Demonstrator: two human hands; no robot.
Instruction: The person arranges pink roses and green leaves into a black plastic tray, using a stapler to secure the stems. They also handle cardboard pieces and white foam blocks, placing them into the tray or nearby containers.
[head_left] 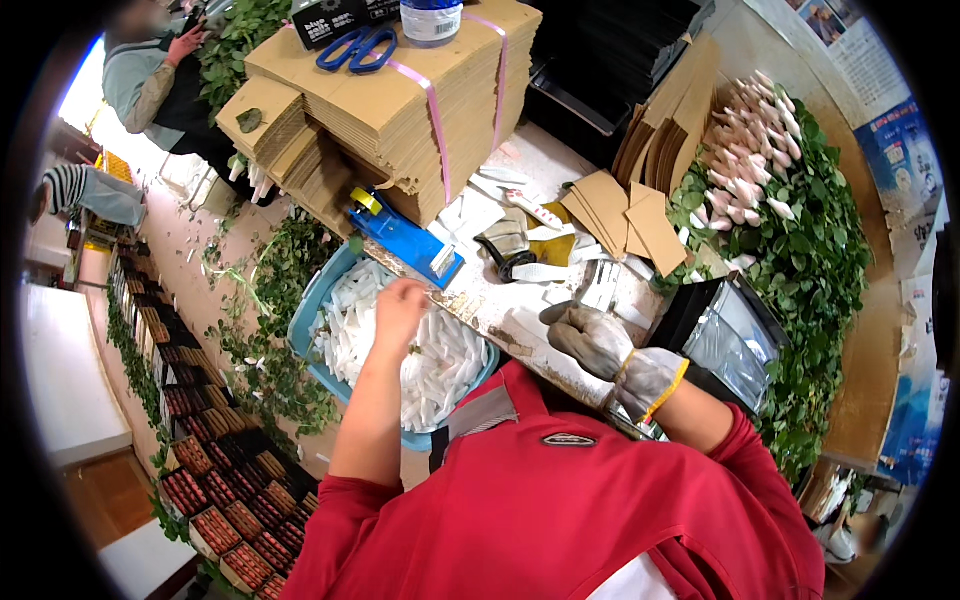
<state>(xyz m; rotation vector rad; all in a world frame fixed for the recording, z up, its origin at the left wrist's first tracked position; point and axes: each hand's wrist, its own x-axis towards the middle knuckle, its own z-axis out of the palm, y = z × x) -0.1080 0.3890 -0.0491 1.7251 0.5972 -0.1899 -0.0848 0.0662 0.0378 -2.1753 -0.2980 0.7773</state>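
Observation:
My left hand [398,312], bare, hovers over a light-blue tub [302,322] heaped with small white wrappers [440,365]; its fingers are pinched together, and what they hold, if anything, is too small to make out. Above it on the bench lies a blue dispenser [410,243] with a yellow part. My right hand [590,345], in a soiled grey glove, is curled at the bench's front edge [500,325], its palm hidden. Beside it is a black-framed case [705,335] with clear plastic. Loose white pieces, a black-handled tool [518,262] and cardboard sheets [600,215] lie farther back.
A strapped cardboard stack [355,105] carries blue scissors [355,50]. Leafy stems with pale pink buds [755,150] pile at right. Two people [140,85] [90,195] stand at upper left. Cut leaves [250,330] litter the floor beside rows of packed crates [230,500].

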